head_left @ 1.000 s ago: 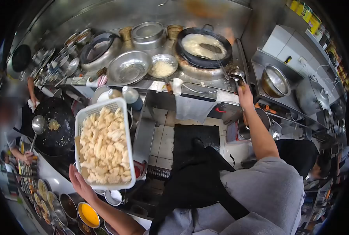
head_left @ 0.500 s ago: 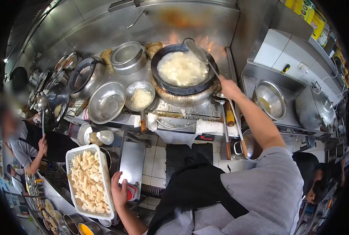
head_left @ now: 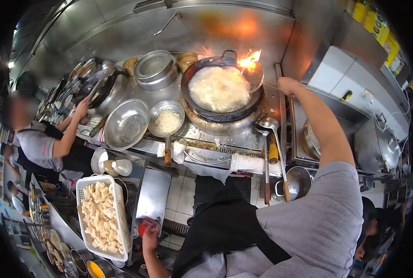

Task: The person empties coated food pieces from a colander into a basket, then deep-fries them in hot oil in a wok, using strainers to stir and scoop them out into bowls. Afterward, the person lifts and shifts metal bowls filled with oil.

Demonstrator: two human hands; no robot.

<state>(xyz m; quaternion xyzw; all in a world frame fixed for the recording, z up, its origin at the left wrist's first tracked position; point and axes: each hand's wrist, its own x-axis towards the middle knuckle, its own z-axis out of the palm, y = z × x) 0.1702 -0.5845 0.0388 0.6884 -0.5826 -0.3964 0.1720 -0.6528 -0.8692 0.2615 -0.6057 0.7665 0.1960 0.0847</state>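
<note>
On my stove: metal pot by back edge; steel bowl by front edge; ladle near front-right corner.

The right arm is outstretched, right hand closed — left hand low, loosely curled.

Over the stove a flame is burning fierce orange at the edge of the wok, and a warm, smeared glow is spreading across the steel back wall. The pale food is glaring nearly white, while the black apron is swallowing detail. Around me, lines are bowing toward dark, rounded corners, and a co-worker's head is showing only as a blur.
</note>
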